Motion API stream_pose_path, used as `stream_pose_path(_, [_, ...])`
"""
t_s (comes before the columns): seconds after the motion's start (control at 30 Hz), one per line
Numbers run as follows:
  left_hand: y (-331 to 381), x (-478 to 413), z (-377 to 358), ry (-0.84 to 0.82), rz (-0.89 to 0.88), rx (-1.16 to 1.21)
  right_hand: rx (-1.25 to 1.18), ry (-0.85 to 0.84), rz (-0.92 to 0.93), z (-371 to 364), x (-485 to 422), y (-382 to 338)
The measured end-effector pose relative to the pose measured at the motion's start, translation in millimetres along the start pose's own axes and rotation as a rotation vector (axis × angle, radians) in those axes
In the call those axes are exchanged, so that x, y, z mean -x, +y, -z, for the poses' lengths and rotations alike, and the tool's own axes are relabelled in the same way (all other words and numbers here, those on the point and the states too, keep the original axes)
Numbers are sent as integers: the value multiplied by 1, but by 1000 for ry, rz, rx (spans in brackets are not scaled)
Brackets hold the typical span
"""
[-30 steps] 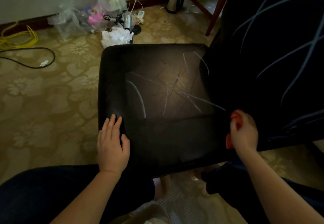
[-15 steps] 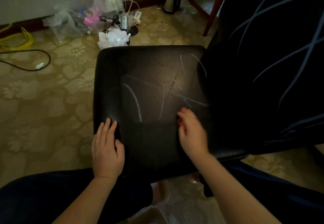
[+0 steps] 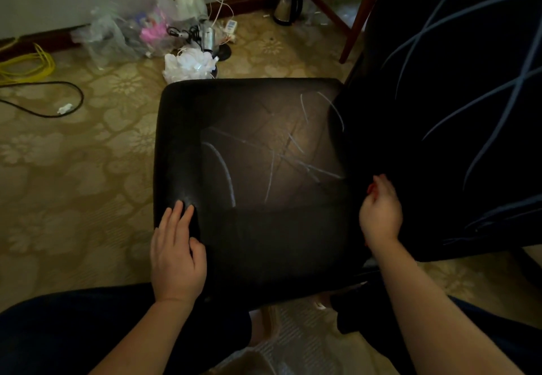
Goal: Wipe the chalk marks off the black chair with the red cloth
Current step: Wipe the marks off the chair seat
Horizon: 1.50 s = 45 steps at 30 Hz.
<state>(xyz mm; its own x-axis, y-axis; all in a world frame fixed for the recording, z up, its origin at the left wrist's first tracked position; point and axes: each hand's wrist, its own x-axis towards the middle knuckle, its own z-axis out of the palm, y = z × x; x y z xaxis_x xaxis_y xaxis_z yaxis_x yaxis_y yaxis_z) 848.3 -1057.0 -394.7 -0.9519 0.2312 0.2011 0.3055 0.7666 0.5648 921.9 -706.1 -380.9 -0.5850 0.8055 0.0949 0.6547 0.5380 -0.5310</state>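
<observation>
The left grip [image 3: 176, 253] lies flat, fingers straight, on the near-left corner of the black chair [image 3: 264, 251]. The right grip [image 3: 381, 213] curls round the red cloth [image 3: 370, 188] at the seat's right edge. Beyond them, chalk marks [image 3: 225, 171] cross the seat.

left hand [image 3: 176, 254] is lying flat on black chair [image 3: 249, 105] seat, lower left | right hand [image 3: 381, 213] is gripping red cloth [image 3: 371, 188], centre right | chalk marks [image 3: 223, 169] are showing mid-frame
</observation>
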Motion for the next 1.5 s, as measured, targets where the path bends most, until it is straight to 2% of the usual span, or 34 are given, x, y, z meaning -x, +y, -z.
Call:
stream_pose_path(0.1, [-1,0,0,-17,5,-13,-59,-70,167,-21,37,-42])
stream_pose_path(0.23, [-2,0,-1,-18,17,-10,-100,-342,595,-40,91,-90])
stream_pose_path(0.3, [-1,-3,-1,-22,23,-11,-90,-398,735,-35,74,-83])
stream_pose_path(0.37, [-1,-3,0,-30,21,-8,-83,-334,629,-25,41,-56])
stream_pose_path(0.5, [-1,1,0,-17,20,-14,0,-105,118,4,-20,4])
stream_pose_path(0.6, [0,0,-1,-8,25,-15,16,-39,-14,5,-25,5])
stream_pose_path(0.73, [-1,0,-1,-11,20,-22,-17,-21,89,-19,11,-38])
stream_pose_path(0.87, [0,-1,-1,-17,24,-23,-54,-204,426,-41,64,-86])
stream_pose_path(0.93, [0,0,-1,-17,25,-22,-42,-309,603,-41,73,-87])
stream_pose_path(1.0, [-1,0,0,-17,26,-19,-14,-294,628,-30,56,-65])
stream_pose_path(1.03, [-1,0,-1,-15,24,-15,-8,-233,540,-22,43,-46])
stream_pose_path(1.17, [-1,0,-2,0,21,-12,53,-6,-51,18,10,18])
stream_pose_path(1.23, [-2,0,-3,9,18,-14,16,44,-122,12,26,5])
stream_pose_path(1.3, [-3,-1,-3,4,19,-18,-54,10,-17,-9,57,-29])
stream_pose_path(1.43, [-1,-1,-2,-12,14,-19,6,-212,463,-44,127,-95])
stream_pose_path(1.5, [-2,0,-1,-25,18,-22,17,-314,654,-41,125,-95])
